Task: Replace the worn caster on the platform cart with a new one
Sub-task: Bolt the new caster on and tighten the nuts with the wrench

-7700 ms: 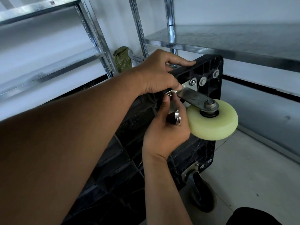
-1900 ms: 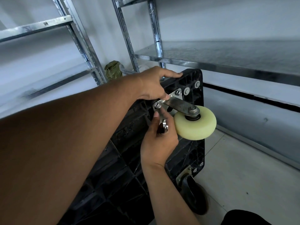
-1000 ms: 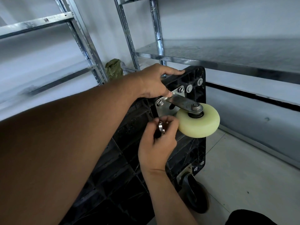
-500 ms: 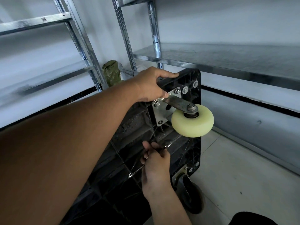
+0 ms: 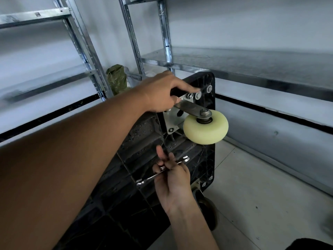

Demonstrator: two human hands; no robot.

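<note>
**A:** Left hand (image 5: 162, 94) curls over the cream-wheeled steel caster (image 5: 205, 129), pinning its plate to the upended black plastic platform cart (image 5: 140, 127).

**B:** Right hand (image 5: 173, 179) grips a slim silver spanner (image 5: 149, 177) lower down, by the cart's ribs.

**A:** So it's the bolting-on step (the nuts (image 5: 190, 96) look only started, I'd guess).

**B:** Next, that spanner must go up and seat squarely on a nut.

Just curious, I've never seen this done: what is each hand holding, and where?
The right hand pinches a wrench at mid-shaft; the left hand grips the cart by its upper edge, beside the cream caster.
</note>
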